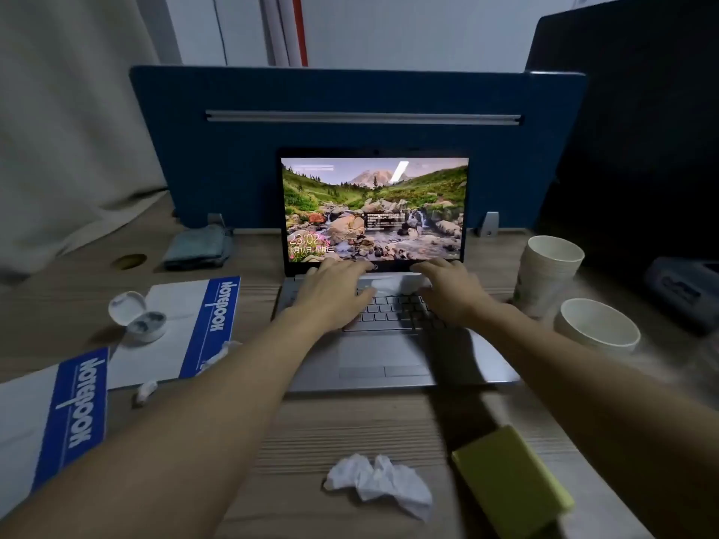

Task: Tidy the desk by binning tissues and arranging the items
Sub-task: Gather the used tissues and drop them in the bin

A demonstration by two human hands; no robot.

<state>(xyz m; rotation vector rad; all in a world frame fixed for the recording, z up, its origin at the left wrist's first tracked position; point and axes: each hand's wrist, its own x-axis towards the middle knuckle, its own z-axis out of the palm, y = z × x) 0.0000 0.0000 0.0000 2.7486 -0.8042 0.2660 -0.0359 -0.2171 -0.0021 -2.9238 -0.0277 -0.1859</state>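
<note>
An open silver laptop (389, 355) stands at the middle of the wooden desk, its screen lit with a landscape picture. My left hand (334, 293) and my right hand (453, 291) both rest on its keyboard, fingers spread, holding nothing. A white tissue (393, 284) lies on the keys between them. A crumpled white tissue (379, 484) lies near the front edge. Smaller tissue scraps lie beside my left forearm, one (146, 390) on the desk and one (216, 357) on a notebook. Two blue-and-white notebooks (171, 328) (74, 414) lie at the left.
An open white earbud case (136, 317) sits on the far notebook. A stack of paper cups (544, 274) and a single cup (597, 326) stand at the right. A yellow-green pad (509, 488) lies front right. A folded grey cloth (198, 247) lies against the blue divider (350, 95).
</note>
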